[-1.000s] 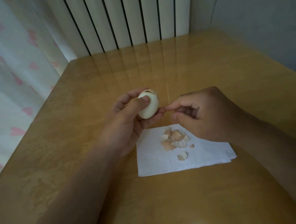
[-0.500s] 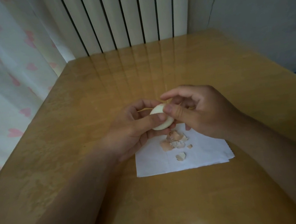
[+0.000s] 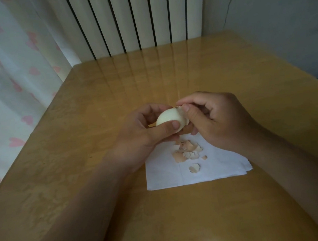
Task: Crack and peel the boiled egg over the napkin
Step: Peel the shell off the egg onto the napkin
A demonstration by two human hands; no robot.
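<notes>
As shells [image 3: 188, 150] litter napkin [image 3: 217, 170], right hand [image 3: 219, 121] overlaps it.

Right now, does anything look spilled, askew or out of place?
Nothing stands out. The shell pieces all lie on the napkin, none on the table. The left hand holds the egg; the right hand pinches a shell flap at its end.

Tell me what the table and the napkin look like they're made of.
Table: probably wood or veneer under glossy varnish; blotchy grain shows and the radiator slats reflect in it. Napkin: thin white paper, matte, apparently folded; a crease runs down it and layered edges show at its right corner.
</notes>
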